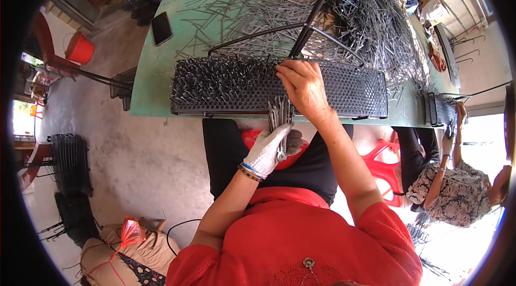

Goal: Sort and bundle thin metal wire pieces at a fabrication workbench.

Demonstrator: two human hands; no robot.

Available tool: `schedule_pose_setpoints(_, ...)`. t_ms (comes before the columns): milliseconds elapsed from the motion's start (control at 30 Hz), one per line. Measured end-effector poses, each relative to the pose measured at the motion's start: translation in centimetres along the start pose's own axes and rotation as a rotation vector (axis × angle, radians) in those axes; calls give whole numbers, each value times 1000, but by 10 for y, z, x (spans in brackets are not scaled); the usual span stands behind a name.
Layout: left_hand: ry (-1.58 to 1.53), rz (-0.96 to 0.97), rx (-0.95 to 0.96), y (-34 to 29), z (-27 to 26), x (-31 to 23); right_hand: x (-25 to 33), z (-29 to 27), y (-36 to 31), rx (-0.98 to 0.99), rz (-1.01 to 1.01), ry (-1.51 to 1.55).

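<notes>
My left hand [267, 150], in a whitish knit glove with grey fingertips, is closed around an upright bundle of thin metal rods [278, 115] below the rack's near edge. A long black perforated metal rack [352, 90] lies along the table edge. Many dark rods [217, 79] stand in the holes of its left half; the right half shows bare holes. My bare right hand [305, 86] is closed in a pinch over the rack's middle, at the border of the filled part. What its fingertips hold is too small to make out.
The green table [156, 79] bears a large heap of loose rods [371, 23] and a phone [161, 29]. A black frame bar [309, 25] rises from the rack. A co-worker [457, 189] handles another rack [442, 110] at the right. Dark racks [70, 165] stand at left.
</notes>
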State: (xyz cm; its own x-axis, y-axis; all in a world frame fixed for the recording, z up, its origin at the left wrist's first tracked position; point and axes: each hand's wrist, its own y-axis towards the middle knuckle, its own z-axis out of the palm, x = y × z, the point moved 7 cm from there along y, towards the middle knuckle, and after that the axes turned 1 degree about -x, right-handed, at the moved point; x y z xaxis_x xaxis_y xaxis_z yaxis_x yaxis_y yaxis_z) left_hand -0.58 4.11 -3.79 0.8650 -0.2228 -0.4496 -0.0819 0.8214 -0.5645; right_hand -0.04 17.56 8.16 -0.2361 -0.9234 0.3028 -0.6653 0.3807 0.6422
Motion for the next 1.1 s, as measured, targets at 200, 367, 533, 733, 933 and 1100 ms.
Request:
schedule_pose_setpoints(200,82,-19,-9,3,-2,1,-1,-2,0,-56,33,-33)
schedule_pose_setpoints(367,42,-24,13,3,-2,1,0,-3,2,-66,36,-45)
schedule_pose_setpoints(533,40,-26,4,2,-2,1,-2,-2,-1,-56,54,-128)
schedule_pose_setpoints(733,177,-35,-23,3,-6,-1,4,1,1,35,-12,-36)
schedule_pose_setpoints(933,98,-29,-16,3,-6,-1,-11,-11,-1,-43,84,10)
schedule_pose_setpoints(1100,1,27,45,6,-6,-1,-18,-17,-1,-2,112,-23)
